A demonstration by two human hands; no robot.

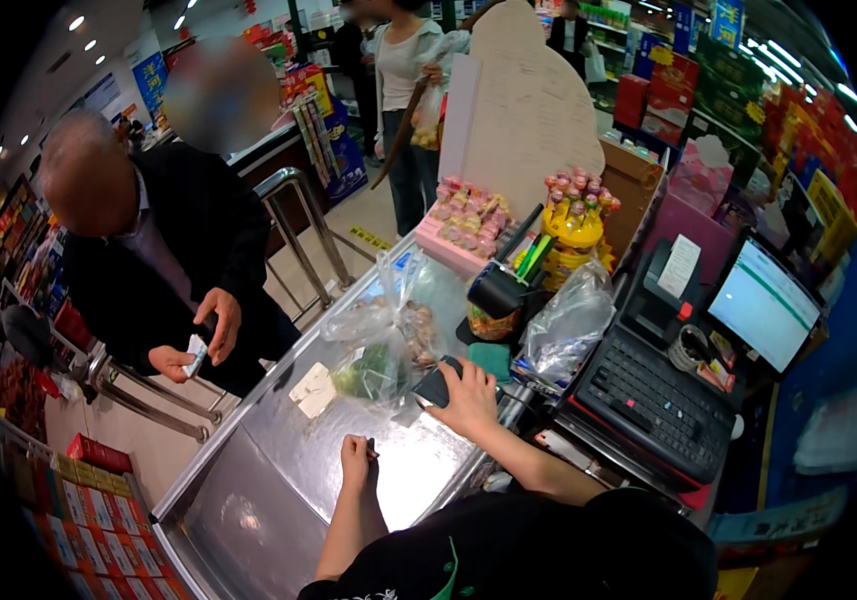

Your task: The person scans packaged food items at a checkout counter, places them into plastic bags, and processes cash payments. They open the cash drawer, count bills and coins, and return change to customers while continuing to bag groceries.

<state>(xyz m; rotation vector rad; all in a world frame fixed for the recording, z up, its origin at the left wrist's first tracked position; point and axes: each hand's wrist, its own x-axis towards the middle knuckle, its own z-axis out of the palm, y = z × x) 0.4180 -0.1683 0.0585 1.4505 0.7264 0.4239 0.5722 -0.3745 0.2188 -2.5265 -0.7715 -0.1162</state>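
Note:
My right hand (466,397) rests on a dark handheld device (437,384), with its fingers over the top; the device lies at the right side of the metal checkout counter (271,450). My left hand (357,454) is curled into a fist above the counter, and a small dark thing shows at its fingers, too small to tell. Just beyond my hands lie knotted clear plastic bags, one with green vegetables (372,371) and one with brown produce (419,330). A pale, stained card (313,390) lies left of the bags.
Across the counter a person (165,247) holds folded paper, possibly banknotes (194,354). Metal railings (308,217) stand beyond. To the right are a box of candies (466,225), a yellow lollipop stand (574,225), a crumpled plastic bag (571,315), a keyboard (650,405), a receipt printer (665,292) and a monitor (764,304).

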